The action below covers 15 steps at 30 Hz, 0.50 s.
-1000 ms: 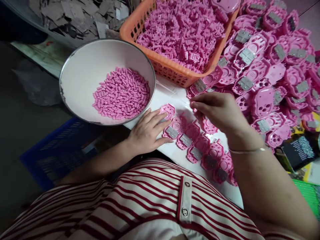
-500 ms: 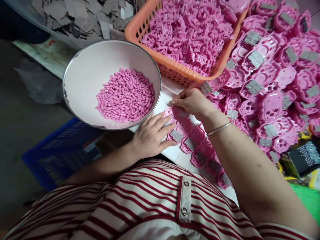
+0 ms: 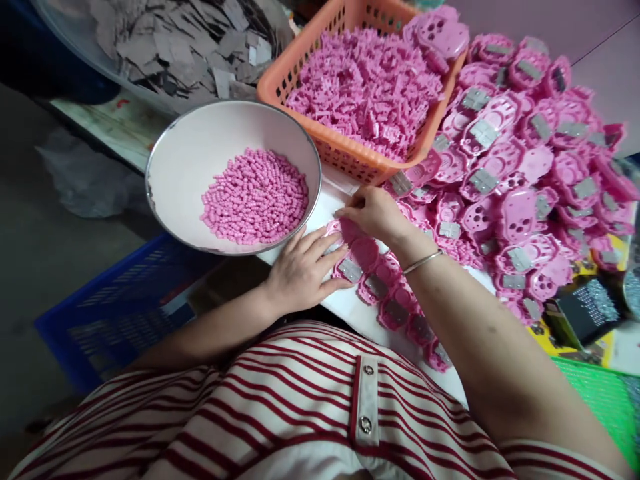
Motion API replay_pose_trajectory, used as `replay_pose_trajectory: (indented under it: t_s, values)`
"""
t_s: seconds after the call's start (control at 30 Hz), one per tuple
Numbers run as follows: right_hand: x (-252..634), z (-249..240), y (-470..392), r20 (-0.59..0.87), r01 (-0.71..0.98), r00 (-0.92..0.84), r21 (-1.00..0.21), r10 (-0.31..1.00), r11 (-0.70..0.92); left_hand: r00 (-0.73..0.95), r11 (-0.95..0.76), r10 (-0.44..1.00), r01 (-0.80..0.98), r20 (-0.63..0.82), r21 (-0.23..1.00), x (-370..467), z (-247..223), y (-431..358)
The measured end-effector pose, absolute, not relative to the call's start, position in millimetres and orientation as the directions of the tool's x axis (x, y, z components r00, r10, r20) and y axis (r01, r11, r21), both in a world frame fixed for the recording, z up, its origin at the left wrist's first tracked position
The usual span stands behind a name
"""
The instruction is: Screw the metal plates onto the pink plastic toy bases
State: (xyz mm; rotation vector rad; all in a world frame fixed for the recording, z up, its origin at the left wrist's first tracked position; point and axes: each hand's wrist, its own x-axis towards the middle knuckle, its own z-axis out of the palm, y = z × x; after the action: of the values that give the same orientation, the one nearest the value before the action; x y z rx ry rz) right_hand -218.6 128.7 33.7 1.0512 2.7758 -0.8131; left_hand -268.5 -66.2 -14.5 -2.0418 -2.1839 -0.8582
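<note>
My left hand (image 3: 303, 272) lies flat with its fingers spread, the fingertips on the nearest of several pink plastic shells (image 3: 364, 253) laid in a row on the white tabletop. Most shells in the row carry a grey metal plate (image 3: 350, 270). At the top end of the row, my right hand (image 3: 375, 212) is closed in a pinch above the first shell; whatever sits between its fingertips is hidden. Left of the hands stands a white bowl (image 3: 175, 167), with a heap of small ribbed pink plastic pieces (image 3: 257, 197) in it.
Behind the hands, an orange basket (image 3: 345, 150) holds many small pink parts. A large pile of pink shells (image 3: 520, 160) rises at the right. A blue crate (image 3: 100, 320) is below left, a green basket (image 3: 595, 393) at lower right. Grey scraps (image 3: 185, 43) fill a container at the back.
The camera view has shifted a little, so the basket and shell pile appear lower and further left. Both hands keep nearly the same place at the row of shells.
</note>
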Motion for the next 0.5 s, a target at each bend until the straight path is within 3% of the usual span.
replay_pose_trajectory:
  t_s: [0.1, 0.17, 0.27, 0.37, 0.5]
  values:
    - [-205.7, 54.5, 121.3, -0.111, 0.599, -0.774, -0.45, 0.624, 0.663, -0.144, -0.005, 0.916, 0.93, 0.374, 0.368, -268.2, -13.0, -66.1]
    - [-200.3, 77.6, 120.0, 0.068, 0.509, -0.805, -0.431, 0.589, 0.745, -0.141, -0.008, 0.919, 0.927, 0.368, 0.374, -268.0, -12.0, -65.8]
    - [-205.8, 112.9, 134.8, 0.267, 0.463, -0.803, -0.283, 0.532, 0.84, -0.142, -0.018, 0.918, 0.918, 0.37, 0.396, -268.0, -12.2, -65.9]
    - [-227.1, 129.4, 167.9, 0.179, 0.573, -0.794, -0.097, 0.581, 0.814, -0.151, -0.047, 0.892, 0.906, 0.425, 0.421, -268.8, -14.6, -67.1]
    - [-262.1, 116.5, 206.6, -0.039, 0.593, -0.805, -0.118, 0.593, 0.797, -0.203, -0.093, 0.836, 0.863, 0.51, 0.496, -271.1, -16.7, -68.0]
